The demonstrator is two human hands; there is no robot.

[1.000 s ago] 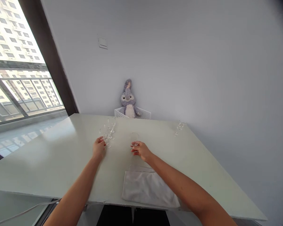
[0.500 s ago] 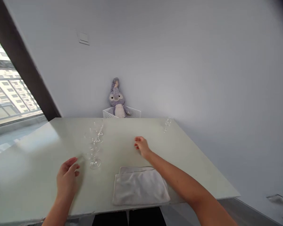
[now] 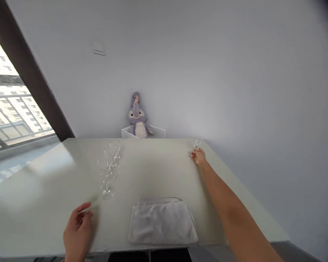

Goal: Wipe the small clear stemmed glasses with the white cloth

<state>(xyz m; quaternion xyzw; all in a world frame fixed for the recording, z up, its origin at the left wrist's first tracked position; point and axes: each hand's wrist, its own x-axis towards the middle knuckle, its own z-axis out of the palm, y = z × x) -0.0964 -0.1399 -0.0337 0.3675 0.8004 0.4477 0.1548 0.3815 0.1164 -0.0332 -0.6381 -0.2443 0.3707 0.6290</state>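
Note:
My right hand (image 3: 199, 156) is stretched to the far right of the table, at a clear stemmed glass (image 3: 197, 144); its fingers are curled at the glass's lower part, and the stem is hidden behind them. Near the front left, my left hand (image 3: 78, 227) hovers over the tabletop with thumb and fingers apart, holding nothing. Several clear stemmed glasses (image 3: 108, 191) stand in a row left of the middle, beyond my left hand. A folded light grey cloth (image 3: 163, 223) lies at the front edge, between my arms.
The pale table (image 3: 153, 174) reaches to the grey wall. Behind its far edge, a purple plush toy (image 3: 140, 129) sits in a white perforated basket (image 3: 160, 133). A window with a dark frame is at the left.
My right hand has moved right and away from me, from the middle of the table to the far glass. My left hand has shifted slightly nearer the front edge.

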